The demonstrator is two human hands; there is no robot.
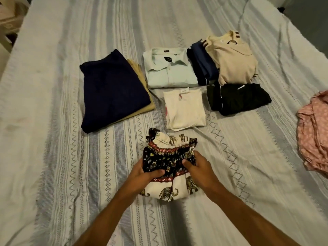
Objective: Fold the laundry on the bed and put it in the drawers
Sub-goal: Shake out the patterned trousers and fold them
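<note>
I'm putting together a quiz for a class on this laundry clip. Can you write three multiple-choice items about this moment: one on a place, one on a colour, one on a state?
1. Where does the light green collared shirt lie?
A. Right of the navy garment, beyond the white top
B. On the pink garment
C. Under the person's hands

2. What colour is the garment peeking out under the navy one?
A. Red
B. Tan
C. Black

3. What is the state of the elephant-print garment?
A. Lying flat and untouched
B. Held by both hands
C. Folded on a stack

Answers: 1 A, the shirt sits between the navy piece and the dark stack, with the white top nearer the person. 2 B, a tan garment edge shows along its right side. 3 B, the left hand and right hand each have a grip on it.
</note>
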